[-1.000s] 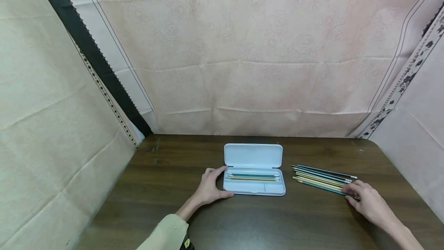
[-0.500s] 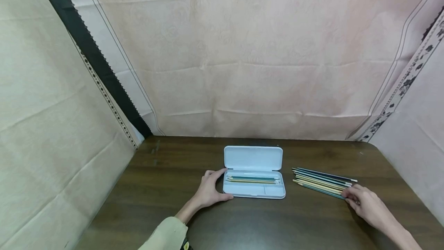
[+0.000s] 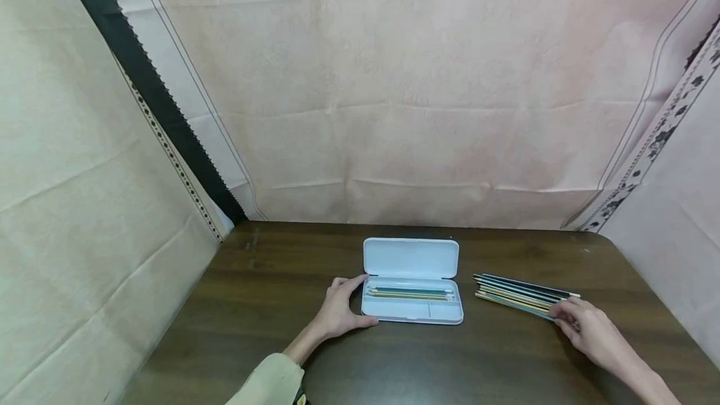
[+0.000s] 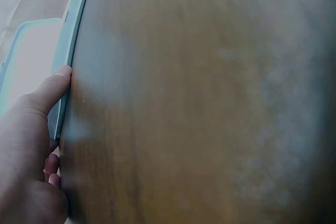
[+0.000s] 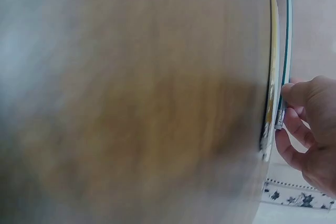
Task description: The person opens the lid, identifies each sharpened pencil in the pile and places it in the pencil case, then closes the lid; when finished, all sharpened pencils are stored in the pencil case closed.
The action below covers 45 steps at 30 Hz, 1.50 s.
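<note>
My left hand [image 3: 337, 311] holds the left end of a light blue pencil case [image 3: 402, 311], thumb at the front edge and forefinger at the back corner. The left wrist view shows the thumb [image 4: 55, 87] against the case's side. The case lies open, with several green and yellowish pencils [image 3: 410, 293] in its rear compartment. To its right, several pencils [image 3: 523, 286] lie side by side on the table, tips toward the case. My right hand [image 3: 587, 330] pinches a green pencil [image 5: 286, 40] near its eraser end, at the front of that group.
The raised lid [image 3: 410, 257] stands behind the case's tray. Brown wooden table [image 3: 427, 361] lies beneath everything. Patterned cloth [image 3: 422, 111] hangs behind the table, with more cloth along both sides.
My right hand has shifted slightly left, with the pinched green pencil still beside the others. My left hand stays at the case. The head view has tilted up a little.
</note>
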Tool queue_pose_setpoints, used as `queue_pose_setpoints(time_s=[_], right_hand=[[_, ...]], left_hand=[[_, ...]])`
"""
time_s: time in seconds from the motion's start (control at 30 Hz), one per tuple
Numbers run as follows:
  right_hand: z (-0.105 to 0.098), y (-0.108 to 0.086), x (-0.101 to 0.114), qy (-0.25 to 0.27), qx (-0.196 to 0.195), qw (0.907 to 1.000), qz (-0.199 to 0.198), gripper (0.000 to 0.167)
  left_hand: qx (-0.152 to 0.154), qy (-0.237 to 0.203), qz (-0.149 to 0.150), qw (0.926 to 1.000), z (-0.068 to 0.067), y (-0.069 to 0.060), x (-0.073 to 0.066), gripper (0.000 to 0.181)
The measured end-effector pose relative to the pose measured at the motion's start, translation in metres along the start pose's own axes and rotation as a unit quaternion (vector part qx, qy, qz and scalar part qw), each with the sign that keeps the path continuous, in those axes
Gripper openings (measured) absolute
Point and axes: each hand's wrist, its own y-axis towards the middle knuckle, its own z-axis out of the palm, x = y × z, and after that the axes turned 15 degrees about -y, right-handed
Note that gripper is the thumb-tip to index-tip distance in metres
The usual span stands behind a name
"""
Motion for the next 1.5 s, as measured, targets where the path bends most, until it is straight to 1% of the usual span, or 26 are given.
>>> queue_pose_setpoints(time_s=[0.13, 0.37, 0.57, 0.63, 0.77, 0.97, 1.17, 1.27, 1.5], right_hand=[[0.002, 0.007, 0.009, 0.011, 0.000, 0.9999, -0.001, 0.041], [0.006, 0.028, 0.028, 0.029, 0.018, 0.9994, -0.007, 0.037], [0.016, 0.044, 0.041, 0.046, 0.013, 0.9983, -0.035, 0.033], [0.019, 0.049, 0.046, 0.055, 0.017, 0.9976, -0.038, 0.033], [0.024, 0.059, 0.057, 0.060, 0.028, 0.9973, -0.032, 0.033], [0.030, 0.072, 0.069, 0.060, 0.040, 0.9965, -0.043, 0.030], [0.035, 0.083, 0.080, 0.068, 0.076, 0.9943, -0.029, 0.026], [0.038, 0.087, 0.086, 0.069, 0.087, 0.9936, -0.023, 0.025], [0.044, 0.096, 0.096, 0.071, 0.091, 0.9930, -0.024, 0.024]], left_hand=[[0.002, 0.003, -0.004, 1.0000, 0.001, -0.003, 0.002, 0.092], [-0.002, 0.005, 0.003, 1.0000, 0.000, -0.001, 0.001, 0.091], [-0.003, 0.007, 0.010, 0.9999, 0.000, 0.002, 0.001, 0.091], [-0.002, 0.008, 0.012, 0.9999, 0.000, 0.002, 0.001, 0.091], [-0.001, 0.006, 0.007, 1.0000, 0.000, 0.002, 0.000, 0.091], [0.000, 0.010, 0.003, 0.9999, 0.000, 0.001, 0.000, 0.091], [-0.002, 0.006, 0.002, 1.0000, 0.000, 0.000, 0.000, 0.091], [-0.002, 0.005, 0.004, 1.0000, 0.000, 0.000, 0.000, 0.091], [-0.004, 0.008, 0.007, 0.9999, 0.000, 0.000, -0.002, 0.090]])
